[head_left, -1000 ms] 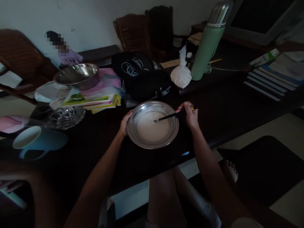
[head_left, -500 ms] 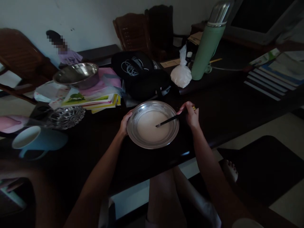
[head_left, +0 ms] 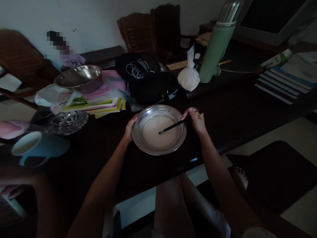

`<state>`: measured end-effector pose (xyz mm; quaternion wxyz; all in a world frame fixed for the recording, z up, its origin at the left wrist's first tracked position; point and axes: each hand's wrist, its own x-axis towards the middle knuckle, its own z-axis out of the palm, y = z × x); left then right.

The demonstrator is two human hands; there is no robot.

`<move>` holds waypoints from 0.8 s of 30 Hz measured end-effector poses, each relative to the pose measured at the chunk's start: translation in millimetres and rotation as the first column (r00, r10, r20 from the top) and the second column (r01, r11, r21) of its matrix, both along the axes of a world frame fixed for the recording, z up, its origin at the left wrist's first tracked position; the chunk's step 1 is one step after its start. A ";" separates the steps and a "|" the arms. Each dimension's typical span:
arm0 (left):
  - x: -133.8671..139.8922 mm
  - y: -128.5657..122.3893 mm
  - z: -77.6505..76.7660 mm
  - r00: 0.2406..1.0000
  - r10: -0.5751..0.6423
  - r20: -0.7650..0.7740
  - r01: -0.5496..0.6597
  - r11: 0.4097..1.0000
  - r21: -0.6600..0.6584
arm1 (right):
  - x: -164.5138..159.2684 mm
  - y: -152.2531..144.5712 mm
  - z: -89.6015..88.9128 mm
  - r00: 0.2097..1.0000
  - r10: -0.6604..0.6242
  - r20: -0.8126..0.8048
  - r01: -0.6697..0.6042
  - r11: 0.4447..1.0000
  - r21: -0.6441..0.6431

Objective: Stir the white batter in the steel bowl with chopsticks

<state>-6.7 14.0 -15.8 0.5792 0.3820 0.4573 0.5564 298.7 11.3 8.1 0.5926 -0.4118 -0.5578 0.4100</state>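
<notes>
A shiny metal bowl (head_left: 158, 152) holding a pale, milky liquid (head_left: 156, 136) sits on the dark table in front of me. My left hand (head_left: 129, 128) grips the bowl's left rim. In my right hand (head_left: 195, 119), which has a gold-coloured ring on one finger, are dark chopsticks (head_left: 172, 127), held close together. They slant down to the left over the right rim, their tips at the liquid near the bowl's middle.
Behind the bowl are a black case (head_left: 148, 82), a knotted bag of white powder (head_left: 189, 79) and a green thermos (head_left: 215, 53). Leftward stand another metal bowl (head_left: 91, 84), a glass dish (head_left: 70, 122) and a blue mug (head_left: 53, 145). Another person's arm (head_left: 37, 188) is at lower left.
My right hand has shifted slightly left, and the chopstick tips have moved a little left in the liquid. My left hand and the bowl stay put.
</notes>
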 end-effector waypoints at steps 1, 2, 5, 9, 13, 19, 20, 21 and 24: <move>-0.4 0.1 -0.3 1.000 -0.002 -0.001 0.002 1.000 -0.004 | -0.6 -0.4 0.7 0.999 0.031 0.027 -0.031 1.000 0.001; -0.8 0.1 -0.6 1.000 -0.007 -0.001 0.007 1.000 -0.005 | -1.2 -0.6 1.3 0.998 0.049 0.048 -0.049 0.999 0.004; -1.4 -0.3 -0.8 1.000 -0.019 -0.003 0.019 1.000 0.005 | -1.8 0.1 1.6 1.000 -0.009 0.029 0.008 1.000 0.018; -1.6 -0.4 -0.7 1.000 -0.007 -0.003 0.007 1.000 -0.010 | 0.1 0.7 0.2 0.990 -0.113 -0.080 0.114 0.994 0.004; -1.8 0.1 -0.9 1.000 -0.016 -0.003 0.016 1.000 -0.001 | -1.0 -1.6 3.5 0.999 0.029 0.028 -0.029 1.000 0.000; -0.1 -1.5 2.2 1.000 -0.013 -0.019 0.013 1.000 0.007 | -0.5 0.0 2.3 0.999 -0.051 -0.016 0.051 0.999 0.000; 0.3 -1.8 2.9 1.000 -0.014 -0.018 0.014 1.000 0.008 | 0.3 0.4 1.4 0.996 -0.084 -0.041 0.084 0.996 -0.002; 0.6 -2.1 3.4 1.000 -0.014 -0.017 0.014 1.000 0.010 | 1.0 0.4 0.8 0.994 -0.100 -0.054 0.100 0.995 -0.005; 0.6 -1.9 3.0 1.000 -0.019 -0.020 0.019 1.000 0.010 | 0.7 -0.9 1.9 0.999 -0.032 -0.007 0.032 0.999 -0.010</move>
